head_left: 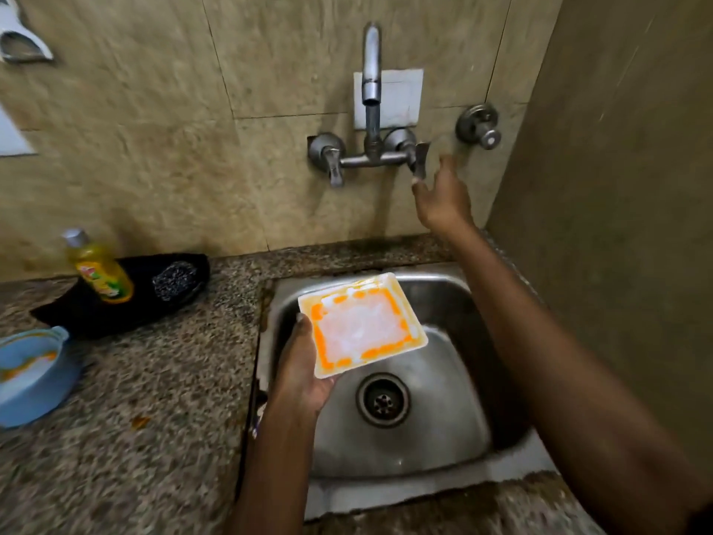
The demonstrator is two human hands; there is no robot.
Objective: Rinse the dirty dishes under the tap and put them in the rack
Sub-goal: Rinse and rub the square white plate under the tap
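Note:
My left hand [300, 366] grips a white square plate [362, 324] by its near-left corner, over the steel sink [455, 299]. Orange sauce rings the plate's inside. My right hand [443, 196] is raised by the wall with its fingers spread, just below and right of the tap's right handle [418, 158], with a fingertip close to it. The tap spout [371, 63] hangs above the sink; I see no clear stream of water. A light blue bowl [29, 374] with orange residue sits on the counter at the far left. No rack is in view.
A yellow dish-soap bottle [98, 270] and a dark scrubber [175, 279] rest on a black cloth [127, 299] behind the speckled granite counter [135, 438]. A second valve [478, 125] sits on the wall right of the tap. A beige side wall [617, 187] closes the right.

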